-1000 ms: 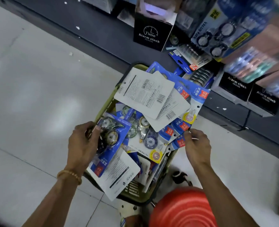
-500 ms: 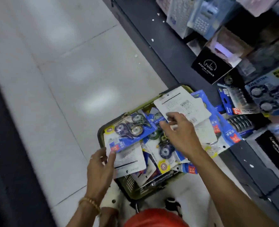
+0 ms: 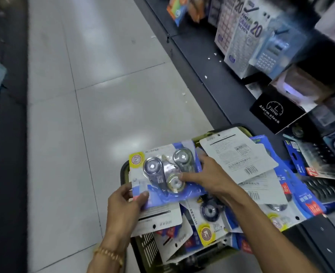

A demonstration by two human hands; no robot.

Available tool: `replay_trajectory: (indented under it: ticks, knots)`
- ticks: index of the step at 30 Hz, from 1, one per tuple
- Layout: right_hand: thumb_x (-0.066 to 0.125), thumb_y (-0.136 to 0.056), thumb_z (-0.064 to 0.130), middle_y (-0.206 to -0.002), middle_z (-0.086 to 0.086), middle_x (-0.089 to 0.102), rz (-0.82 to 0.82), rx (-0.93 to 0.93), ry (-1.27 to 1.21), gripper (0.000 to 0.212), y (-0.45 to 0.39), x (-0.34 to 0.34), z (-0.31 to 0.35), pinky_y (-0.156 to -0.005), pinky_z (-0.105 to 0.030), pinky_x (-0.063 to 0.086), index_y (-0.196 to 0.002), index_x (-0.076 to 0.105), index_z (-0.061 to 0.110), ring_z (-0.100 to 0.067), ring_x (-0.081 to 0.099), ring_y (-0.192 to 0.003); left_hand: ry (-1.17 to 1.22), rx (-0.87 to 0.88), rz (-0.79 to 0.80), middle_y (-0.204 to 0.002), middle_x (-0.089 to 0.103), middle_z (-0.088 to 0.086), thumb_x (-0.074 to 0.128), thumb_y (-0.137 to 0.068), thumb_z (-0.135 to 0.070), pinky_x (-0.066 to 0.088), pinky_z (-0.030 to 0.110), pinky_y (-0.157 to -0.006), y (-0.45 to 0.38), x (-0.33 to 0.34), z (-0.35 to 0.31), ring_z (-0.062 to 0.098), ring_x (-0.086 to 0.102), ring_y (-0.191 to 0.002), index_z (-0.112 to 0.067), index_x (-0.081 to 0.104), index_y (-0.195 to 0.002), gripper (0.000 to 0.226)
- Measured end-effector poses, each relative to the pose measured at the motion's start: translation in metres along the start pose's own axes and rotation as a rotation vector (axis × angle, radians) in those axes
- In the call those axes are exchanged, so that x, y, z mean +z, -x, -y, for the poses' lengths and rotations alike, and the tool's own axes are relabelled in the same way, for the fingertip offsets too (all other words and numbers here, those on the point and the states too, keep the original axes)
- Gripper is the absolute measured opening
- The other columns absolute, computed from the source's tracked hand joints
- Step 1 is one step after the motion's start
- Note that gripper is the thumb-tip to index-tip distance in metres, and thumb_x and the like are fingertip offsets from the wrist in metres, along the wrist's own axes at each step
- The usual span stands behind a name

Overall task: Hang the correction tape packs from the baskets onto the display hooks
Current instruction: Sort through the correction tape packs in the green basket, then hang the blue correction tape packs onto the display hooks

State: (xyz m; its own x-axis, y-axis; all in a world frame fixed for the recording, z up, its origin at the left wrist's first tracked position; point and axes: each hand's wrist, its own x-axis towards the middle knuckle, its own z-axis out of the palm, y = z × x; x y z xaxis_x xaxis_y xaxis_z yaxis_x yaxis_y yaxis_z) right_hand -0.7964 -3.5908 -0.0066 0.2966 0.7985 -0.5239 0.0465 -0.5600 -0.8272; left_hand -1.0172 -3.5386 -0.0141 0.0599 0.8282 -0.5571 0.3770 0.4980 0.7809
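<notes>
Head view, single frame. I see both hands over the olive-green slatted plastic basket (image 3: 143, 245) on the pale tiled floor (image 3: 103, 115).

Left hand (image 3: 123, 205): grips the near corner of a blue-backed blister pack of three round correction tapes (image 3: 166, 174), thumb on top of the card, fingers curled beneath. A gold bead bracelet (image 3: 109, 255) sits on that wrist.

Right hand (image 3: 206, 176): on the same pack's far side, thumb laid flat across the clear blister by the lowest tape; the other fingers go around the pack's right edge. I read this as a pinch on that edge.

Pack is face up, roughly level, held just above the heap in the basket.

The basket holds many more correction tape packs (image 3: 211, 219), some face up, some showing white printed backs (image 3: 239, 152), overlapping and spilling over the right rim.

Right of the basket: dark shelf base (image 3: 211, 79), a black "Alarm clock" box (image 3: 272, 113), hanging calculator packs (image 3: 241, 36), blurred.
</notes>
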Motion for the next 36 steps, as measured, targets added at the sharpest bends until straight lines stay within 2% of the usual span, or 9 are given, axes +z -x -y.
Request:
replay_trajectory:
  ticks: [4,9,13,18,22,24,27,32,36]
  knots:
    - [0.087,-0.078,0.019,-0.092,0.009,0.078,-0.004,-0.110,0.030,0.027,0.009,-0.016,-0.006,-0.078,-0.026,0.058,-0.100,0.073,0.021,-0.007,0.074,-0.087,0.093,0.173,0.013,-0.082,0.078,0.003,0.067,-0.091,0.003,0.060,0.032,-0.067,-0.005,0.004,-0.009,0.015,0.074,-0.072,-0.015,0.072,-0.098,0.019]
    - [0.090,-0.073,0.030,-0.101,0.006,0.072,-0.325,-0.243,-0.051,0.048,0.023,-0.046,-0.010,-0.066,-0.018,0.053,-0.116,0.067,0.032,-0.008,0.067,-0.090,0.129,0.343,0.233,-0.079,0.078,0.002,0.065,-0.090,0.007,0.059,0.026,-0.061,-0.014,0.020,-0.028,0.016,0.073,-0.070,-0.010,0.073,-0.100,0.021]
    - [0.088,-0.076,0.025,-0.085,-0.004,0.077,-0.378,-0.182,-0.166,0.020,0.046,-0.046,-0.018,-0.062,-0.021,0.049,-0.088,0.075,0.014,-0.008,0.067,-0.071,0.447,0.293,0.298,-0.088,0.077,0.004,0.076,-0.080,-0.008,0.059,0.030,-0.068,0.001,0.036,-0.038,0.018,0.072,-0.077,-0.010,0.072,-0.101,0.022]
    - [0.080,-0.083,0.042,-0.064,0.013,0.062,-0.415,-0.216,0.049,0.033,0.063,-0.044,-0.025,-0.060,-0.018,0.043,-0.074,0.065,0.015,-0.003,0.055,-0.060,0.462,0.300,0.341,-0.100,0.078,0.006,0.076,-0.076,0.003,0.061,0.041,-0.080,0.024,0.071,-0.039,0.025,0.075,-0.089,-0.013,0.070,-0.108,0.036]
    - [0.073,-0.085,0.051,-0.117,-0.005,0.062,-0.927,-0.132,0.337,0.049,0.065,-0.083,-0.030,-0.093,-0.039,0.045,-0.116,0.063,0.014,-0.024,0.055,-0.112,0.378,0.320,0.244,-0.087,0.078,-0.002,0.080,-0.078,0.000,0.062,0.031,-0.061,0.023,0.064,-0.039,0.015,0.076,-0.073,-0.018,0.067,-0.102,0.033]
    - [0.071,-0.084,0.055,-0.131,-0.012,0.055,-0.892,0.071,0.394,0.068,0.060,-0.098,-0.036,-0.097,-0.042,0.042,-0.130,0.053,0.008,-0.032,0.050,-0.124,0.332,0.332,0.231,-0.084,0.077,-0.005,0.081,-0.079,-0.002,0.062,0.030,-0.060,0.020,0.059,-0.036,0.011,0.074,-0.069,-0.019,0.066,-0.099,0.030]
    - [0.076,-0.080,0.056,-0.119,-0.009,0.066,-0.725,0.241,0.215,0.063,0.050,-0.100,-0.048,-0.090,-0.044,0.052,-0.117,0.059,0.008,-0.032,0.061,-0.110,0.309,0.317,0.234,-0.081,0.077,-0.006,0.080,-0.081,-0.005,0.060,0.028,-0.058,0.024,0.058,-0.029,0.011,0.074,-0.068,-0.020,0.067,-0.099,0.027]
    - [0.088,-0.073,0.035,-0.096,-0.007,0.076,-0.664,0.209,-0.135,0.041,0.046,-0.100,-0.057,-0.080,-0.048,0.062,-0.099,0.067,0.011,-0.028,0.074,-0.085,0.287,0.257,0.197,-0.096,0.078,0.008,0.080,-0.082,-0.010,0.062,0.042,-0.071,0.023,0.051,-0.017,0.025,0.077,-0.080,-0.009,0.068,-0.112,0.032]
    - [0.080,-0.086,0.020,-0.091,-0.004,0.074,-0.583,0.147,-0.284,0.018,0.055,-0.094,-0.051,-0.050,-0.026,0.056,-0.093,0.065,0.013,-0.019,0.071,-0.072,0.315,0.222,0.181,-0.097,0.077,0.010,0.077,-0.086,-0.010,0.062,0.041,-0.071,0.023,0.052,-0.016,0.026,0.076,-0.079,-0.009,0.066,-0.110,0.026]
